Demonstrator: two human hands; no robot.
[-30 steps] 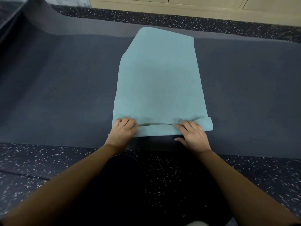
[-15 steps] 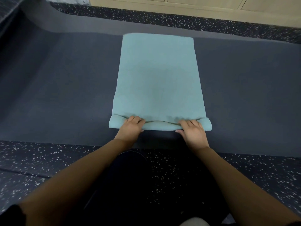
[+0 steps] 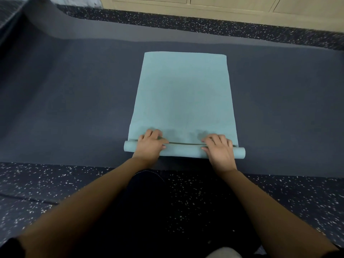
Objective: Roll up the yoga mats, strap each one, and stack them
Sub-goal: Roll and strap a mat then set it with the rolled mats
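The light blue-green yoga mat [image 3: 183, 94] lies flat on a big dark blue mat [image 3: 74, 101], with its long side going away from the person. Its near end is wound into a thin roll [image 3: 184, 151] that lies across, just in front of the person's knees. The 2 ends of the roll stick out a little past the flat part.

The left hand [image 3: 150, 146] is on the left part of the roll and the right hand [image 3: 219, 148] is on the right part, well apart from each other. Each hand has its fingers bent over the top of the roll and its thumb against the near side, so both hands grip it.

The dark blue mat lies on a speckled floor [image 3: 46, 185]. At the far edge stand light wooden cabinet doors [image 3: 232, 5].
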